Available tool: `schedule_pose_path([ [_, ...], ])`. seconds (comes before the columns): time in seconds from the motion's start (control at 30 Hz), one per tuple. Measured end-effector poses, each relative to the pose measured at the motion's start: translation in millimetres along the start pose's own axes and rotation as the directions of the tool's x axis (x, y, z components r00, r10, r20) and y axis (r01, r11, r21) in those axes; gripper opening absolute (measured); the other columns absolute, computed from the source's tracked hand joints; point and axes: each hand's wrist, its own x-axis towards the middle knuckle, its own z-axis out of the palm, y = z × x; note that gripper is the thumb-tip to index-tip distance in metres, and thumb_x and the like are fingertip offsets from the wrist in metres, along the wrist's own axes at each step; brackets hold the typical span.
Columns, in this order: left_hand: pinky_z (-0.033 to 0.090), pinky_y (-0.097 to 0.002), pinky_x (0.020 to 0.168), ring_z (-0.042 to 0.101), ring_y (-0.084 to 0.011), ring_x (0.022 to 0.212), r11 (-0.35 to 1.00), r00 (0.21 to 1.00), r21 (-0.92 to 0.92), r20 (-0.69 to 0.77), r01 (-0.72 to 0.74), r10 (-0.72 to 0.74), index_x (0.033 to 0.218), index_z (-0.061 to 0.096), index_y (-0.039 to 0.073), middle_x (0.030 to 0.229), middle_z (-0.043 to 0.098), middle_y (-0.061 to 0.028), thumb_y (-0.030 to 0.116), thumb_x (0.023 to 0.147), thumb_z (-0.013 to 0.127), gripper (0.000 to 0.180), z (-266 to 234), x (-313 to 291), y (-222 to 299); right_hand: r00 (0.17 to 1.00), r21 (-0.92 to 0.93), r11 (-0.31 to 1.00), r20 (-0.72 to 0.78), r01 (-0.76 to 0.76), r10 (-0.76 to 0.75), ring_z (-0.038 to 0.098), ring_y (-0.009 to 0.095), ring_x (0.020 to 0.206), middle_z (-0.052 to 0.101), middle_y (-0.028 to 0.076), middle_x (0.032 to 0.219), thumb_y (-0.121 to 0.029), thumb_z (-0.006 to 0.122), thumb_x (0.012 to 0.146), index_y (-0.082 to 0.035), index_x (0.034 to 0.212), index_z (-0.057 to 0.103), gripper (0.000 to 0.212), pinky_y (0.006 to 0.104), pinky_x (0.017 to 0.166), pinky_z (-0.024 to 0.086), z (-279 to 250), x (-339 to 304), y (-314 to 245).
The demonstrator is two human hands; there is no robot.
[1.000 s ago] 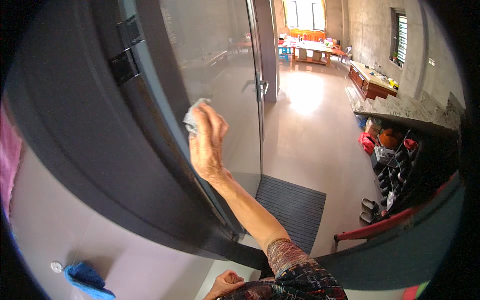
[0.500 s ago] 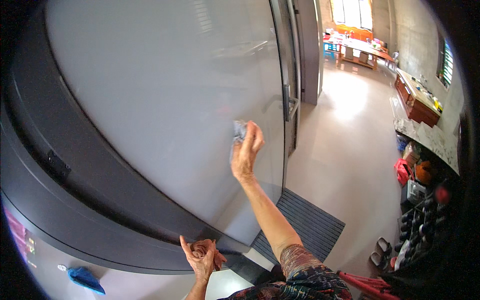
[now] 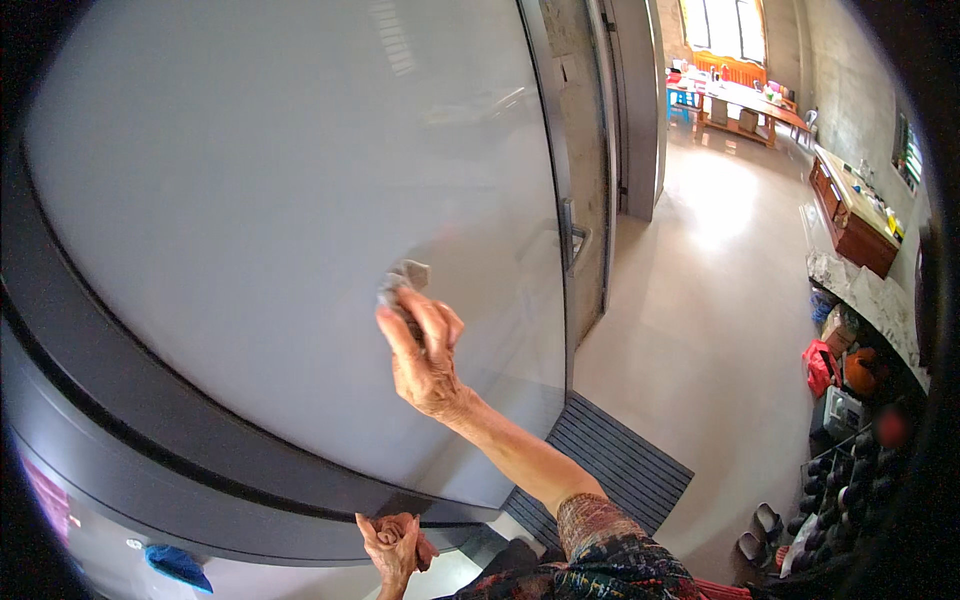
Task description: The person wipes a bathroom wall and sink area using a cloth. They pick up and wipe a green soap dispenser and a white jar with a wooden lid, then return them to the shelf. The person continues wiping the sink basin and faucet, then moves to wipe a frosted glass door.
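My right hand [image 3: 428,365] reaches up with bent fingers closed on a crumpled grey cloth [image 3: 410,272]. The cloth is against the pale glass panel [image 3: 280,200] of a dark-framed door, or so close that no gap shows. Lower down, my left hand [image 3: 392,555] grips a bunched brownish-pink cloth [image 3: 400,530] beside the bottom edge of the dark frame [image 3: 200,430]. Part of that cloth bulges out between thumb and fingers. On the panel's right side is a metal door handle [image 3: 575,240], apart from both hands.
A ribbed dark mat [image 3: 630,465] lies on the floor below the panel. To the right are sandals [image 3: 760,535], a rack of shoes [image 3: 835,490], a red bag [image 3: 820,365] and a wooden cabinet [image 3: 850,215]. A long table [image 3: 740,98] stands far back by a window.
My right hand has swept left and somewhat down across the panel with the grey cloth. My left hand keeps its cloth and appears slightly lower. The whole view has shifted a little.
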Motion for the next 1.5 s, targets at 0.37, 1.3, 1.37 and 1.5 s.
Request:
schedule_pose_path([
  [0.37,0.047,-0.0332,0.037,0.053,-0.0175,0.037,0.977,0.981,-0.12,-0.051,0.178,-0.185,0.106,0.032,0.005,0.056,0.054,-0.0092,0.006,0.076,0.071,0.049,23,-15,0,0.885,-0.018,0.89,-0.117,-0.455,0.45,0.037,0.03,0.117,0.033,0.015,0.127,0.014,0.037,0.075,-0.005,0.131,0.045,0.06,0.0382,0.104,0.031,-17,10,125],
  [1.3,0.043,-0.0477,0.085,0.054,-0.0429,0.1,0.732,0.584,0.312,-0.799,0.605,-0.142,0.126,0.037,-0.005,0.106,0.056,-0.0237,0.042,0.066,0.077,0.086,114,-3,-33,0.975,-0.131,0.974,-0.151,-0.182,0.162,0.033,0.029,0.113,0.036,0.013,0.124,0.006,0.056,0.08,-0.015,0.124,0.055,0.049,0.0405,0.088,0.034,-12,64,270],
  [1.37,0.043,-0.0477,0.085,0.054,-0.0427,0.1,0.731,0.591,0.325,-0.796,0.6,-0.131,0.126,0.037,-0.005,0.108,0.055,-0.0236,0.042,0.066,0.077,0.087,113,-4,-37,0.939,-0.417,0.843,-0.21,-0.339,0.274,0.035,0.028,0.109,0.041,0.012,0.114,-0.001,0.059,0.083,-0.014,0.13,0.05,0.05,0.0434,0.087,0.031,-23,65,293],
  [1.5,0.042,-0.0491,0.082,0.054,-0.0436,0.097,0.725,0.594,0.331,-0.794,0.604,-0.132,0.119,0.039,-0.003,0.105,0.055,-0.0229,0.044,0.065,0.078,0.081,113,0,-36,0.882,-0.126,0.88,-0.184,-0.458,0.433,0.035,0.027,0.104,0.036,0.013,0.116,0.004,0.047,0.086,-0.01,0.135,0.044,0.052,0.0432,0.088,0.031,-16,53,302],
])
